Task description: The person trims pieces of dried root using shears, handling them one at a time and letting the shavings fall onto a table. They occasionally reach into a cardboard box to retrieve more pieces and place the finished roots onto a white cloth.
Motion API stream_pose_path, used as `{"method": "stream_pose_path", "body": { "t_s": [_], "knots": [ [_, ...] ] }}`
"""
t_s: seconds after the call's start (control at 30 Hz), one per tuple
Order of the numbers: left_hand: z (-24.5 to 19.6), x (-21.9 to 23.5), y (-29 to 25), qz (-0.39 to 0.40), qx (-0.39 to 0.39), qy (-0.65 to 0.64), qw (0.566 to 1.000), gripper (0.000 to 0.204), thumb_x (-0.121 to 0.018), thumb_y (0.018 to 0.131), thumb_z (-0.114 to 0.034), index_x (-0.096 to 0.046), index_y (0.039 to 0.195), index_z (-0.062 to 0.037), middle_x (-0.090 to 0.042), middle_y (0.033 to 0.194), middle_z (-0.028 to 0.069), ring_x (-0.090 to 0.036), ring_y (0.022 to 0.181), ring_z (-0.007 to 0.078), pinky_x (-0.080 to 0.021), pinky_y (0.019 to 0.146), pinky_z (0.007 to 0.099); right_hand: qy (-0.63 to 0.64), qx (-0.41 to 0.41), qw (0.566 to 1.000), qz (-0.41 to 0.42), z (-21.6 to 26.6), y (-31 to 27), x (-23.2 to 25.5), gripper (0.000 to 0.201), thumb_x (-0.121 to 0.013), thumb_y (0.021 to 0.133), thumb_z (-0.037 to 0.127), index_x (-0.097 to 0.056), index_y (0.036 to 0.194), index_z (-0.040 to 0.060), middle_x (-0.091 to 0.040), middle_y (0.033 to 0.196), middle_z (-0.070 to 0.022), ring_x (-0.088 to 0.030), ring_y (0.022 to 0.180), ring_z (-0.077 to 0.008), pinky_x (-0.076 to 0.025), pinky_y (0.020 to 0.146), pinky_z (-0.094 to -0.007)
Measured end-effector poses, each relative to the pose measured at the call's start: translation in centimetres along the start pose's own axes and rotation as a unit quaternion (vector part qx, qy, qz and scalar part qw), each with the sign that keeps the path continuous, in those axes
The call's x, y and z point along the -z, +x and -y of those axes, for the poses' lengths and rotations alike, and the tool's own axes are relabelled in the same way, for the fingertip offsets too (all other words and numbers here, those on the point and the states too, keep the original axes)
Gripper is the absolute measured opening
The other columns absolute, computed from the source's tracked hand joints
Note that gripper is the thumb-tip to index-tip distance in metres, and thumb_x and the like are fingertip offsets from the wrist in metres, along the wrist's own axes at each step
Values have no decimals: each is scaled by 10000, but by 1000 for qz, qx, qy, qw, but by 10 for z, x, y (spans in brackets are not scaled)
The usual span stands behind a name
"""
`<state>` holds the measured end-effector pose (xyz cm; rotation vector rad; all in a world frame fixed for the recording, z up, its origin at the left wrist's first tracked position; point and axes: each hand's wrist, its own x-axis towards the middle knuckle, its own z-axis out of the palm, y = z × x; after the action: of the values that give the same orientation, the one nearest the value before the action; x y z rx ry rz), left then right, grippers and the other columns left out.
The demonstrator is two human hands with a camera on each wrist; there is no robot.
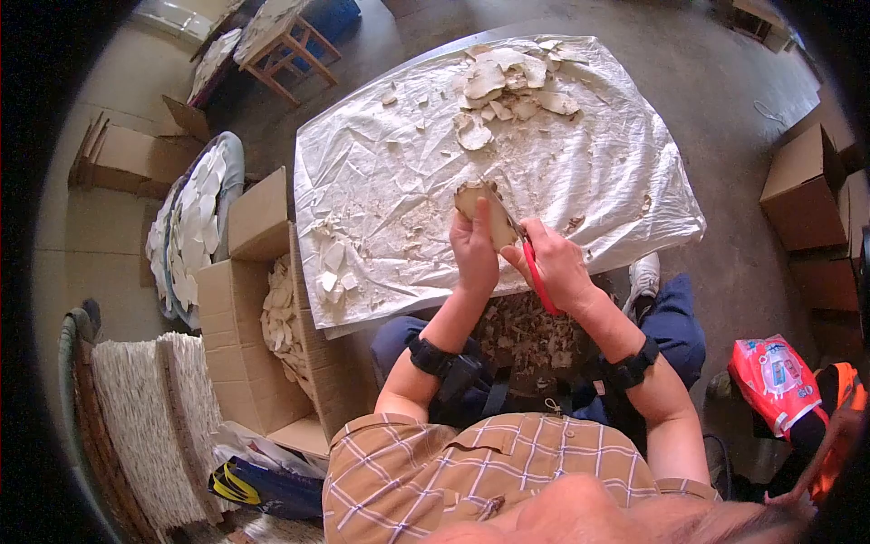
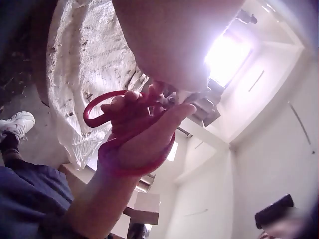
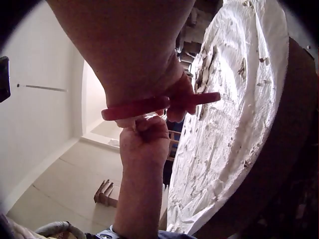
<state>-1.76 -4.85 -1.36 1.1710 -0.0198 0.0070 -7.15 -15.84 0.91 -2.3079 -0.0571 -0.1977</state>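
In the head view the left hand (image 1: 475,247) pinches a pale, flat piece with a rough brown edge (image 1: 501,224), thumb on its face. The right hand (image 1: 559,269) grips red-handled scissors (image 1: 536,276), whose blades lie along the piece's right side. In the left wrist view the right hand (image 2: 144,132) has its fingers through the red handles (image 2: 93,110); the blades are mostly hidden. The right wrist view shows the left hand (image 3: 144,142) close beneath the red handles (image 3: 134,108), its fingers curled; the piece is barely visible there.
A white sheet (image 1: 390,181) covers the work surface, with a heap of pale broken pieces (image 1: 507,77) at its far side. An open carton (image 1: 237,363) of pieces stands left. Scraps (image 1: 535,340) lie between the legs. A red package (image 1: 778,381) is at right.
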Motion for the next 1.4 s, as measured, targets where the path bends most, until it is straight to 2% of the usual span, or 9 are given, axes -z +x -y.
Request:
{"method": "stream_pose_path", "body": {
  "t_s": [0.27, 0.33, 0.47, 0.57, 0.7, 0.8, 0.93, 1.13, 1.4],
  "knots": [
    [6, 6, 4, 5, 9, -28, 1000, 190, -500, 893, -242, -540, 928, -59, -556, 774, -12, -506, 652, 50, -418, 554, 193, -7, 16, 999, -30, -5, 0, -5, 434, -545, 802, 438, -484, 961, 38, -568, 731, -186, -571, 668, -375, -443, 548, -427],
    [3, 6, 7, -16, 7, -23, 1000, 185, -507, 891, -241, -537, 898, -59, -546, 738, -21, -481, 615, 34, -392, 528, 173, -11, -37, 999, 25, -7, 2, -8, 437, -553, 789, 448, -482, 894, 29, -577, 738, -202, -583, 679, -367, -450, 538, -442],
    [-16, 13, 14, 46, 63, 8, 997, 181, -512, 886, -240, -530, 881, -61, -550, 695, 0, -489, 535, 57, -387, 431, 192, -40, -53, 997, 33, -6, 5, -3, 423, -562, 787, 439, -488, 876, 32, -577, 724, -199, -586, 671, -362, -454, 535, -433],
    [-26, 31, 24, 97, 91, 1, 991, 170, -516, 879, -217, -530, 890, -48, -568, 680, 36, -518, 493, 85, -380, 363, 205, -73, -9, 997, -24, -7, 6, 4, 417, -583, 774, 429, -491, 887, 39, -574, 720, -174, -587, 654, -346, -460, 526, -417],
    [-41, 53, 31, 209, 176, 102, 956, 195, -531, 839, -143, -531, 979, -5, -586, 744, 52, -577, 578, 127, -436, 434, 217, -85, 70, 991, -73, -9, 7, 15, 415, -652, 716, 385, -495, 921, 60, -557, 729, -126, -579, 640, -314, -468, 531, -396],
    [-52, 51, 26, 296, 225, 95, 923, 269, -505, 805, -95, -510, 1036, 42, -610, 860, 110, -617, 695, 180, -499, 622, 276, -89, 86, 992, -36, -9, 6, 23, 438, -676, 703, 334, -502, 987, 50, -551, 775, -136, -572, 691, -317, -448, 563, -390],
    [-57, 54, 22, 339, 259, 110, 898, 278, -492, 802, -95, -507, 1048, 34, -617, 876, 121, -607, 674, 152, -495, 599, 251, -109, 113, 988, 6, -10, 4, 27, 430, -695, 687, 283, -500, 988, 44, -534, 770, -130, -564, 697, -307, -447, 580, -376],
    [-58, 56, 23, 326, 210, 155, 909, 227, -530, 841, -156, -549, 997, 8, -633, 797, 80, -561, 607, 81, -454, 516, 207, -88, 132, 987, 17, -15, 2, 30, 412, -696, 688, 254, -497, 987, 51, -526, 768, -124, -557, 696, -317, -443, 579, -379],
    [-57, 59, 23, 336, 184, 164, 909, 214, -539, 843, -170, -570, 964, 4, -629, 759, 85, -545, 555, 77, -424, 462, 195, -65, 137, 987, 42, -13, -4, 32, 396, -697, 691, 235, -499, 981, 52, -545, 781, -130, -563, 711, -323, -444, 586, -385]
  ]
}}
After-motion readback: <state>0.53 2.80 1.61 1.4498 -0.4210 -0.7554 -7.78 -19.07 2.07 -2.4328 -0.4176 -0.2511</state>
